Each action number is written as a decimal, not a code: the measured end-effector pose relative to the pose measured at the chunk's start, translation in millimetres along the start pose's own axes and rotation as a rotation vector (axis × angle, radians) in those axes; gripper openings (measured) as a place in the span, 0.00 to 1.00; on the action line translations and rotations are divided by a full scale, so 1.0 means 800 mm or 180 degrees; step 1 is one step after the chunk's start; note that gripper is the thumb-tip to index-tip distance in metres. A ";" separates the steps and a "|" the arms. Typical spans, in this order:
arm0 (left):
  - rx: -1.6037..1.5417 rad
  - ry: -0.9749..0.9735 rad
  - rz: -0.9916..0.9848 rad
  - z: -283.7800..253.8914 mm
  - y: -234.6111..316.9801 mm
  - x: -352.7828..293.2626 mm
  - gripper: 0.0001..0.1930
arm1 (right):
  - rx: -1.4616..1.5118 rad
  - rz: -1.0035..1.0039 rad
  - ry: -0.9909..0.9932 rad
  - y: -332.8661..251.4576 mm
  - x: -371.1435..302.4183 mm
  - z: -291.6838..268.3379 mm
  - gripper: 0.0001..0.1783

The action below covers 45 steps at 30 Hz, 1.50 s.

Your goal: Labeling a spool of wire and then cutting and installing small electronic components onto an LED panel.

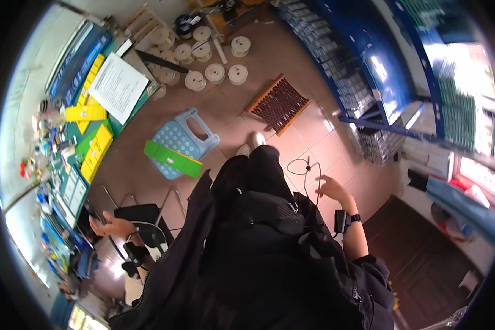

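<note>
My left hand [113,225] is out to the left with its fingers apart and nothing in it. It is near a black chair seat [135,215] with metal legs, and a cable runs from the black strap at the wrist. On the right, my right hand [332,189] hangs with loosely bent fingers, holding nothing that I can see. A thin black cable [307,168], looped and tied, passes by its fingertips. A black box and a band sit on that wrist. Ahead stands a light-blue plastic stool [188,144] with a green and yellow strip-shaped tray [172,158] across it.
A brown slatted wooden stool [279,104] stands on the tiled floor [319,124]. Several white spools [214,72] lie farther ahead. The left workbench carries yellow trays [96,153] and a paper sheet [118,87]. Blue shelving [388,82] with stacked parts lines the right.
</note>
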<state>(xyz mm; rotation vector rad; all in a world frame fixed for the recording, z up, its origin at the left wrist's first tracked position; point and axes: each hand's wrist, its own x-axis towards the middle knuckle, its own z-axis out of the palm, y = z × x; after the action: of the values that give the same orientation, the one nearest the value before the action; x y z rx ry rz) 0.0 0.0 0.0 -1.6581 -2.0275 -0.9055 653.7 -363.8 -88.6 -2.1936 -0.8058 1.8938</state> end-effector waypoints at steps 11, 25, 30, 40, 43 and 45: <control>-0.0654 -0.1334 -0.0659 0.067 0.221 -0.117 0.29 | -0.0416 -0.0792 -0.1566 -0.218 0.373 -0.111 0.25; -0.0524 -0.1632 -0.0879 0.288 0.226 -0.298 0.32 | -0.0912 -0.0560 0.1138 -0.282 0.950 -0.115 0.43; -0.0440 -0.1504 -0.1111 0.307 0.202 -0.313 0.33 | -0.2688 -0.0512 0.1368 -0.364 0.974 -0.037 0.71; -0.0324 -0.1103 -0.1382 0.340 0.196 -0.304 0.32 | -0.3185 -0.0338 0.1273 -0.351 1.019 -0.001 0.73; -0.0761 -0.1325 -0.1383 0.316 0.195 -0.302 0.32 | -0.2674 -0.0306 0.1406 -0.344 0.966 -0.016 0.72; -0.1098 -0.1528 -0.1320 0.294 0.199 -0.295 0.32 | -0.2115 -0.0611 0.1417 -0.348 0.909 -0.023 0.71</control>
<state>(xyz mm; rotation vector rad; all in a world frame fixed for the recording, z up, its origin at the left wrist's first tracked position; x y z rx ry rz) 236.7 4.1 -283.8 -1.7934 -2.7422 -1.1270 635.7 220.4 -603.5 -2.6077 -1.6354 1.0628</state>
